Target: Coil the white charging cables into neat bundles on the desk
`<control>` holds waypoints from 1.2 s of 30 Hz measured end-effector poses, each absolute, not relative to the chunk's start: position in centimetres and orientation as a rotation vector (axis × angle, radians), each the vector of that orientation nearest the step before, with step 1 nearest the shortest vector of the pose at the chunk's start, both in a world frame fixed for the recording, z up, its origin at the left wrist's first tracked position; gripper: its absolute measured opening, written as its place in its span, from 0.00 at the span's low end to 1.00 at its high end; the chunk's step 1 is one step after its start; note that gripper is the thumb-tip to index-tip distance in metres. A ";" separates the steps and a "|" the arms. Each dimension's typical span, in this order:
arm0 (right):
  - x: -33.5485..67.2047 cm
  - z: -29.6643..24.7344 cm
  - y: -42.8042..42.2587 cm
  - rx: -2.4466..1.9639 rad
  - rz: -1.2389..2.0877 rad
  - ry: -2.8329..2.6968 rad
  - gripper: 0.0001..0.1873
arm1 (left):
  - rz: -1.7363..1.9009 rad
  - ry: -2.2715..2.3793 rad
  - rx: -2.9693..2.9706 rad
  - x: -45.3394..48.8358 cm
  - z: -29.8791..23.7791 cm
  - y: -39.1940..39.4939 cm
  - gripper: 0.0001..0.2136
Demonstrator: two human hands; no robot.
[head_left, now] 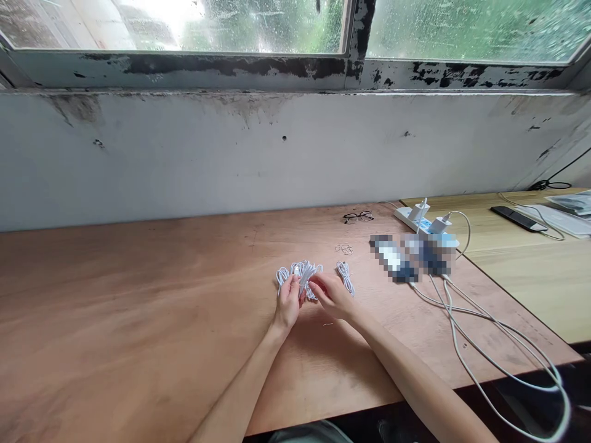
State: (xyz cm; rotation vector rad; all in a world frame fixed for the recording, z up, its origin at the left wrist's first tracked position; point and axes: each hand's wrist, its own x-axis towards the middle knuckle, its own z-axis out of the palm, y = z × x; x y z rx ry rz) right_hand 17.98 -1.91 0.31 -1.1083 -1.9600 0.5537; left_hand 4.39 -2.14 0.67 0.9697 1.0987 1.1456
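Note:
Over the wooden table, my left hand (pixel 289 299) is closed on a white cable (pixel 303 280) folded into a bundle, its pale plug end showing above the thumb. My right hand (pixel 333 295) meets it from the right, thumb and fingers pinched at the bundle's side. Exactly what those fingertips grip is partly hidden. Just behind both hands lie several coiled white cables (pixel 282 274) in a pile. To the right of my right hand rests a separate tied white cable bundle (pixel 345 278). Some thin wire ties (pixel 343 249) are scattered beyond it, and a single tie (pixel 327 324) lies nearer me.
Eyeglasses (pixel 358 217) sit toward the wall. At right are a white power strip (pixel 406 215) with chargers, a blurred phone-like device (pixel 392 258), and long white cords (pixel 498 320) looping over the table edge. A black phone (pixel 518 219) lies on the adjoining lighter table (pixel 530 277).

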 end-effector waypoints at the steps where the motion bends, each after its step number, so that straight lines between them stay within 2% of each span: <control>1: 17.9 0.3 -2.0 -1.115 0.562 -1.962 0.12 | 1.152 1.097 0.967 4.4 0.6 -2.1 0.21; 6: 17.7 0.4 -2.2 -1.091 0.524 -2.031 0.11 | 1.170 1.103 0.949 4.5 0.1 -1.9 0.22; 21: 18.1 0.0 -1.8 -1.136 0.057 -2.248 0.10 | 1.107 0.973 1.088 4.6 0.4 -2.0 0.22; 36: 18.0 0.1 -1.9 -1.082 0.051 -2.236 0.12 | 1.170 0.935 1.051 4.7 0.4 -2.0 0.23</control>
